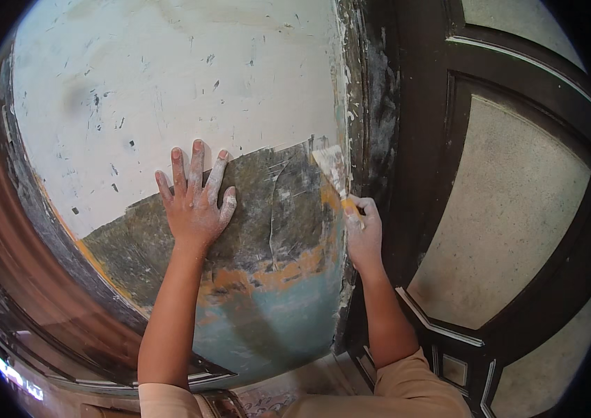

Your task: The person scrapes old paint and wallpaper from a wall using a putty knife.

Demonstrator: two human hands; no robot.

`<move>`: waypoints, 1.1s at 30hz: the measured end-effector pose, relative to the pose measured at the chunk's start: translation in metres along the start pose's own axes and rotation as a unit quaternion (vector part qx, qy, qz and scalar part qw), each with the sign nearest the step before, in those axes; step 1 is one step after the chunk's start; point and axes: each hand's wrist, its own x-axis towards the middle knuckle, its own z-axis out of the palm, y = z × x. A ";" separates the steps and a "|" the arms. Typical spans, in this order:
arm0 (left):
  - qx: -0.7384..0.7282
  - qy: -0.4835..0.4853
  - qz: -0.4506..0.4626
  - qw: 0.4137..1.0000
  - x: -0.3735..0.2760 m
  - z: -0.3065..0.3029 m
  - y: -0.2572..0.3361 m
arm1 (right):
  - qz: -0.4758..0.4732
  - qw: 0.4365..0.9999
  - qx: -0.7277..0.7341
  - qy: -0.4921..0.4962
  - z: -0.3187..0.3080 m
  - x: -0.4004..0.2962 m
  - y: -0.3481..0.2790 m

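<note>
My left hand [194,204], dusted white, lies with spread fingers against a wall [243,219], across the lower edge of its white coating [170,78]. It holds nothing. To the right, my right hand [364,230] grips the yellow handle of a putty knife [332,164]. Its blade, smeared with white material, points up and left near the wall's right edge, by the border of the white coat. Below that coat the wall shows a dark grey scraped band, then orange patches and blue-green paint [285,313]. A raised curved line runs down the dark band.
At the right stands a dark wooden frame [421,130] with pale panels [510,209], close beside my right hand. Another dark frame with a reddish-brown surface [39,251] runs along the left. A patterned surface [269,392] shows at the bottom.
</note>
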 end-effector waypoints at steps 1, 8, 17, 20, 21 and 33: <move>0.002 -0.002 0.000 1.000 0.000 0.000 -0.001 | 0.000 1.000 0.001 -0.001 0.001 0.001 0.001; -0.005 0.001 0.000 1.000 -0.001 0.000 0.002 | -0.004 0.999 0.049 0.005 0.001 0.024 -0.015; 0.002 -0.015 -0.015 1.000 -0.001 -0.003 0.000 | 0.005 0.998 0.046 0.034 -0.003 0.009 -0.004; -0.001 -0.014 -0.019 1.000 0.000 -0.002 0.004 | 0.009 0.997 0.069 0.025 -0.012 0.010 -0.012; 0.003 -0.005 -0.010 1.000 -0.003 -0.001 -0.003 | 0.070 0.996 0.055 0.007 -0.008 0.000 -0.018; 0.001 0.004 -0.011 1.000 0.000 0.000 0.000 | -0.122 0.980 -0.158 0.028 0.000 -0.028 0.007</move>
